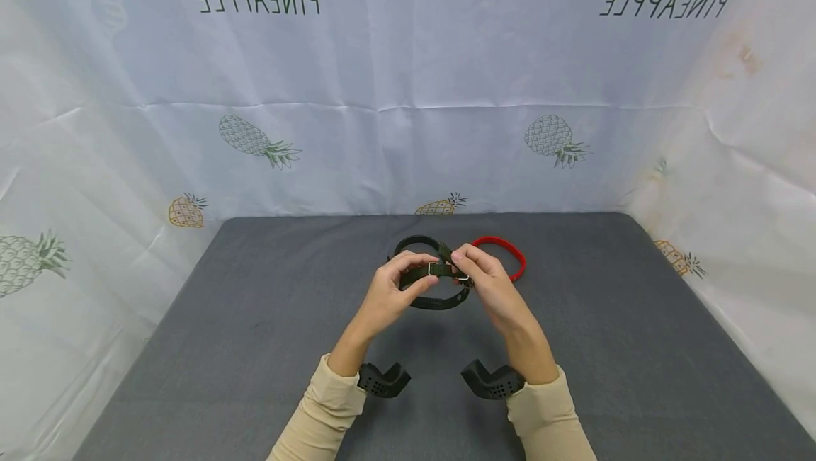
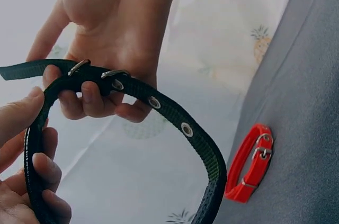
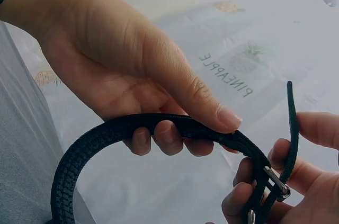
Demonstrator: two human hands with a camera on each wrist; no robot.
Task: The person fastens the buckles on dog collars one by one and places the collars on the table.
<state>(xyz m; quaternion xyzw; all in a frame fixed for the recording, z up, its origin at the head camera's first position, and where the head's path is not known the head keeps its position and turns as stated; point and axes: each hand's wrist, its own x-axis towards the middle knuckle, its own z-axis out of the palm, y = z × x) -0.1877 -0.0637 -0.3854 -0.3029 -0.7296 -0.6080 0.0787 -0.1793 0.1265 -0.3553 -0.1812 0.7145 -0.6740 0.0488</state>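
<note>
My hands hold a dark green collar point(image 1: 417, 273) with metal eyelets above the table. The left hand point(image 1: 387, 287) grips its band, the thumb point(image 3: 229, 118) lying along the strap in the right wrist view. At the buckle point(image 3: 277, 181), the right hand point(image 1: 500, 291) pinches the collar. The strap's loose end point(image 2: 21, 70) passes through the buckle and sticks out beyond it. Behind the hands, a black loop-shaped collar point(image 1: 440, 303) is partly hidden. A red collar point(image 1: 518, 252) with a metal buckle lies on the table beyond the right hand.
The grey tabletop point(image 1: 274, 348) carries the collars. A white curtain point(image 1: 408, 57) printed with pineapples hangs behind and along both sides. Black wrist devices point(image 1: 491, 379) are worn on both forearms, below beige sleeves.
</note>
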